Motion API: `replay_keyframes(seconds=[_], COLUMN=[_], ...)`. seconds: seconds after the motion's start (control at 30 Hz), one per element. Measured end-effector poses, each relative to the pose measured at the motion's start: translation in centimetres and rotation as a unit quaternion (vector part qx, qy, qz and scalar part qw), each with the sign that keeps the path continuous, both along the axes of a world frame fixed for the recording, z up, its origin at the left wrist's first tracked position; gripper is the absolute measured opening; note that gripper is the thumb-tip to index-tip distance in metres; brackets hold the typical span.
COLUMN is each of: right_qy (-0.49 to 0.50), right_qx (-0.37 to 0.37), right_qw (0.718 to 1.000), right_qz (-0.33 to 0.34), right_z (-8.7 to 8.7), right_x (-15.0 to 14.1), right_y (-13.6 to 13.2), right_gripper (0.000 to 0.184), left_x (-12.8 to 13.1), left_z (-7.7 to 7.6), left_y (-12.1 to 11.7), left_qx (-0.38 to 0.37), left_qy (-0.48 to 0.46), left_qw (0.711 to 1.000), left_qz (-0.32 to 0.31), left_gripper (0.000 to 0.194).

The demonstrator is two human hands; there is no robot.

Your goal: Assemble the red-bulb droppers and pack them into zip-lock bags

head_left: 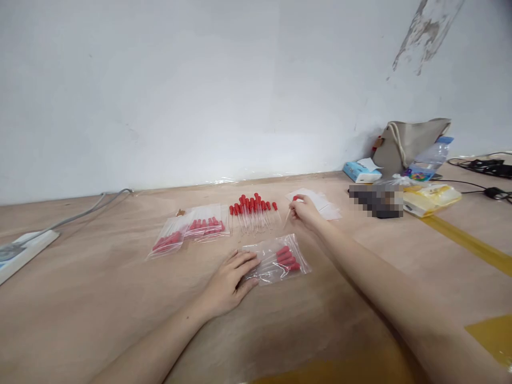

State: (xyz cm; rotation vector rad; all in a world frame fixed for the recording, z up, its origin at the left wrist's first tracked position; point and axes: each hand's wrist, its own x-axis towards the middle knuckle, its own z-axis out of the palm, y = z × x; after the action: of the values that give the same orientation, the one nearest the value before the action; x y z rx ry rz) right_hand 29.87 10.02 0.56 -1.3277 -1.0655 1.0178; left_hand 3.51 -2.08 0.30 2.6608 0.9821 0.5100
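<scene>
A clear zip-lock bag [267,271] lies in front of me with several red-bulbed droppers [286,257] inside, their bulbs toward the right. My left hand [236,277] holds the bag's left end, fingers over the top and thumb at the near edge. To the right and farther back, my right hand [304,212] pinches a single dropper [287,217], its red bulb up and its thin tube pointing down. Beside that hand lies a loose pile of droppers [252,208] in a rough row, bulbs toward the wall.
Filled bags of droppers [206,226] and another filled bag [168,239] lie left. Flat white bags [318,200] rest behind my right hand. Farther right are tissue packs [362,172], a bottle [430,158], a grey bag [412,141] and cables. A power strip [30,250] sits far left.
</scene>
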Motion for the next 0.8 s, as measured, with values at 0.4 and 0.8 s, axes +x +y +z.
replay_keyframes(seconds=[0.4, 0.8], right_qy=[0.082, 0.017], right_qx=[0.063, 0.03], right_qw=[0.989, 0.993], right_qz=[-0.106, 0.113], right_z=[-2.1, -1.7], right_x=[1.8, 0.3], right_y=[-8.6, -10.9], right_gripper=[0.049, 0.035], left_x=[0.0, 0.2], left_z=[0.0, 0.5], left_y=[0.1, -0.3], left_qx=[0.003, -0.011], left_qy=[0.006, -0.02], left_qw=[1.0, 1.0], left_qz=[0.004, 0.018], left_gripper=[0.037, 0.045])
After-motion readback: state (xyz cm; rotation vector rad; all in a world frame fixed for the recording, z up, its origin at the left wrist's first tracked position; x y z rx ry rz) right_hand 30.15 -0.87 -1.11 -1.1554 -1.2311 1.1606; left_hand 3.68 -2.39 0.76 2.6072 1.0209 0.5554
